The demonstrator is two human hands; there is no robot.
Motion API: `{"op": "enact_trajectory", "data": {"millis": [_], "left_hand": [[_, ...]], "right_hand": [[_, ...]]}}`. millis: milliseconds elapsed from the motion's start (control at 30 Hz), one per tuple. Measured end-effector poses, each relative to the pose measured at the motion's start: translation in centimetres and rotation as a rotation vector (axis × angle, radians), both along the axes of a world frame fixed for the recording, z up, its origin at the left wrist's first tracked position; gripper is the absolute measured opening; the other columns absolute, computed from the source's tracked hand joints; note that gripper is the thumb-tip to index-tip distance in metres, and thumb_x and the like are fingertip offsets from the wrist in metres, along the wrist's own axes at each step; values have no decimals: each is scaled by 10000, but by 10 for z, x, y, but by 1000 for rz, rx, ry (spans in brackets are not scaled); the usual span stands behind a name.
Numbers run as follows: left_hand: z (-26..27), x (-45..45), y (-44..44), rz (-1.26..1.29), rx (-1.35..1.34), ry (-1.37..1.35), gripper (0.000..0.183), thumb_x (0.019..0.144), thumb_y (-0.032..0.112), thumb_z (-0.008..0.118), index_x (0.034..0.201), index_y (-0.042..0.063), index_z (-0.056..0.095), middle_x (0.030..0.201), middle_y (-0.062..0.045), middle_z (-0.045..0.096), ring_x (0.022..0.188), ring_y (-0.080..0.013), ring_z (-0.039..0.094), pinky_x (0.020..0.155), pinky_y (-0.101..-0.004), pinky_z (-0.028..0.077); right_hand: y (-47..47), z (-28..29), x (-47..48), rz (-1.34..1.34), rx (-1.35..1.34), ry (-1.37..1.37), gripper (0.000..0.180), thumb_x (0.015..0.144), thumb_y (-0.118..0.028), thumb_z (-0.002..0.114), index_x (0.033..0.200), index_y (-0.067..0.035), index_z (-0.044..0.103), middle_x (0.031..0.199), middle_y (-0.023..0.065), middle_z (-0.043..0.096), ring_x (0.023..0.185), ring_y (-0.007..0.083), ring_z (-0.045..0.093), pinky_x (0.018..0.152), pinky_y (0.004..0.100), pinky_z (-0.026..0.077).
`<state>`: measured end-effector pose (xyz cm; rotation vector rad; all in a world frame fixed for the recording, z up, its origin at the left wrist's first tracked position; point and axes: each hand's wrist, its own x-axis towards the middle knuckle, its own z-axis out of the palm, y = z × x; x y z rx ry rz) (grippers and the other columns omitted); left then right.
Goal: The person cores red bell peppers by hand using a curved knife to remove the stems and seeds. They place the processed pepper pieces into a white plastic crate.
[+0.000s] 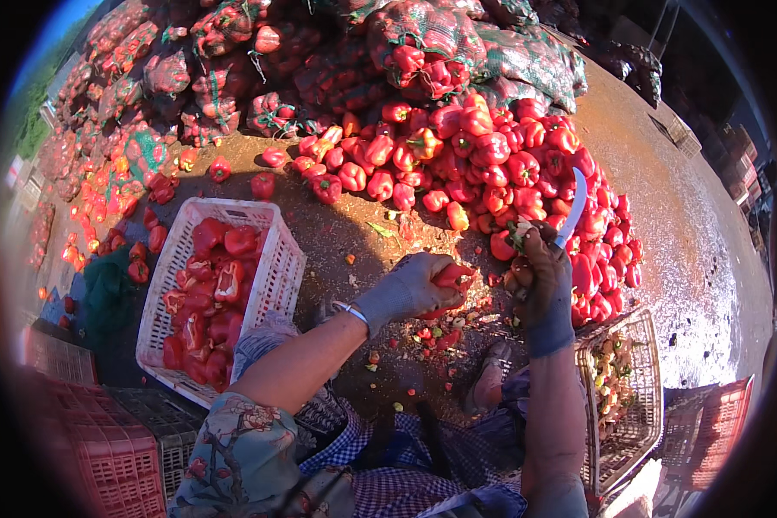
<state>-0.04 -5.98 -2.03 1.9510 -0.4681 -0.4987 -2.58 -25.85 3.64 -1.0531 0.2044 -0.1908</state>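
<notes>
My left hand, in a grey work glove, grips a red bell pepper above the littered floor. To its right is my raised right hand, gloved and dirty on the fingers, closed on a knife whose curved blade points up. A pale green and whitish piece, seemingly a pepper core, shows at that hand's fingertips. A white plastic crate at left holds cut red peppers. Beyond both hands lies a large heap of whole red bell peppers.
A crate of pepper cores and scraps stands by my right forearm. Net sacks of peppers are piled at the back. Red crates are at lower left, another at lower right. Scraps litter the ground near my foot.
</notes>
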Motion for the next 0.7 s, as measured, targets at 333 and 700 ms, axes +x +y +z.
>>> {"op": "enact_trajectory", "data": {"millis": [333, 700], "left_hand": [[14, 24, 97, 606, -52, -344, 397, 742, 334, 802, 900, 31, 601, 842, -175, 664, 785, -324, 653, 719, -420, 506], [-18, -17, 379, 794, 851, -526, 410, 856, 190, 768, 1164, -27, 605, 1037, -104, 666, 937, -196, 623, 835, -329, 516]], "right_hand": [[-253, -20, -75, -672, -1021, 234, 380, 874, -180, 642, 1210, -7, 597, 834, 36, 616, 469, 59, 372, 416, 211, 287], [-224, 28, -82, -711, -450, -83, 267, 900, -185, 705, 1098, -17, 642, 852, 73, 701, 485, 60, 492, 415, 217, 431]]}}
